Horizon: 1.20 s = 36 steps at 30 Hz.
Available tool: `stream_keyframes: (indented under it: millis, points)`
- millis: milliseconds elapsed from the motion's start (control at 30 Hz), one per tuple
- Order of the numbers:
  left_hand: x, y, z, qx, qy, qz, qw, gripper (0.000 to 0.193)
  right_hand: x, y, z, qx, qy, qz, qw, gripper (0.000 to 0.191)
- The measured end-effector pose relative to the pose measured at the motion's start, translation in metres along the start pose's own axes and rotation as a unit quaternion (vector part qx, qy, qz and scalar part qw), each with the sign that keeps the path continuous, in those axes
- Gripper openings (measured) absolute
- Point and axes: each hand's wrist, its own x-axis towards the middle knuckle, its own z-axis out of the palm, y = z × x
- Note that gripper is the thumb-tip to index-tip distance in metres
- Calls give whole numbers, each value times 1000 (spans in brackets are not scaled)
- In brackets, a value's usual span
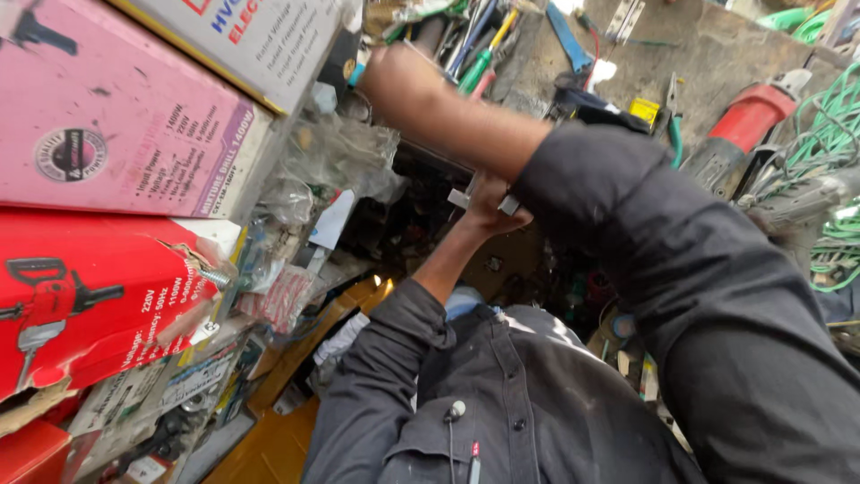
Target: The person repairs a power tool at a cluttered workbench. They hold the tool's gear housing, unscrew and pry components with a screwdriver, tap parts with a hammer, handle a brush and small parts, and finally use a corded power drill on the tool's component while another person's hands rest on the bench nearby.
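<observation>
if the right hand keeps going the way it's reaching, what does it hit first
Most likely the bunch of screwdrivers with green and yellow handles just past the right hand. The hand seems to be already at them, beside the white box; depth is hard to judge.

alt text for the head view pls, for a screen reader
A person in a dark grey long-sleeved shirt reaches one hand into a cluttered rack of screwdrivers while the other hand holds a small grey metal part. Pink and red cardboard power-tool boxes are stacked at the left; a red angle grinder lies at the upper right among green cables.
</observation>
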Motion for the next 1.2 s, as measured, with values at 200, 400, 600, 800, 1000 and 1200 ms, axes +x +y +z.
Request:
stream_keyframes:
  millis: [200,400,600,800,1000,1200]
  points:
    - [-2,21,-7,-100,11,-70,992,26,-43,135,-22,57,-226,164,959,15]
    - [4,37,-12,-89,-11,-104,991,24,-131,178,-45,168,-298,278,898,37]
    - [0,45,-11,-110,-5,-88,990,31,-256,192,-34,257,-192,242,916,63]
    - [-25,72,-5,-28,137,-54,989,55,-339,164,-29,400,-88,221,885,48]
    - [-79,72,11,150,277,1,949,51,-346,136,-37,410,7,234,881,30]
    - [-161,29,74,-349,169,-428,816,23,-381,14,-64,457,107,282,837,39]
